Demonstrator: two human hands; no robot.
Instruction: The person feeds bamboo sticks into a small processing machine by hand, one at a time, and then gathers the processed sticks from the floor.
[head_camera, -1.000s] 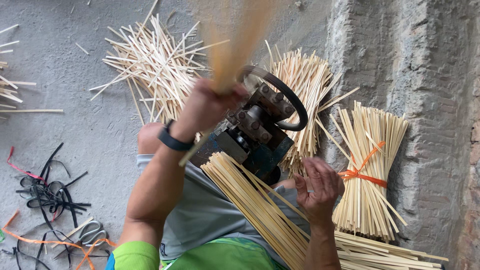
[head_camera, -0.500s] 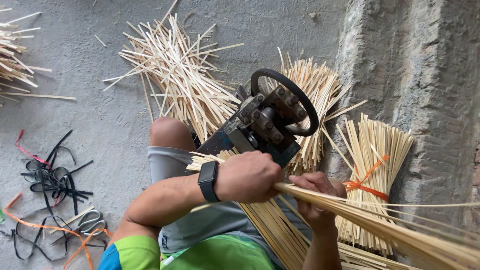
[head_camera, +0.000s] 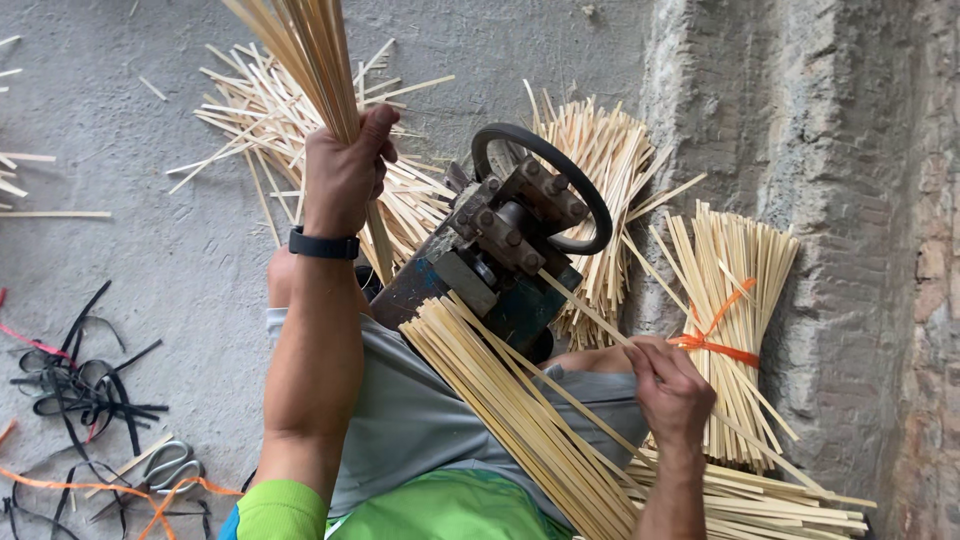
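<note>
Soft, even daylight all over, bright with no glare anywhere. Shadows are faint, just a dim patch beneath the machine (head_camera: 510, 250) and under the raised forearm. The concrete floor (head_camera: 120, 150) looks flat and grey. Focus is crisp across the frame; only the raised stick bundle (head_camera: 305, 55) smears slightly at the top edge.

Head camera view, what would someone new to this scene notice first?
Probably the left hand, raised at upper centre and gripping a thick bunch of pale sticks that runs out of the top of the picture. Just right of it sits a small blue machine with a black hand wheel, sticks scattered behind it. At lower right, the right hand pinches a single thin stick, beside a bundle tied with an orange band.
</note>
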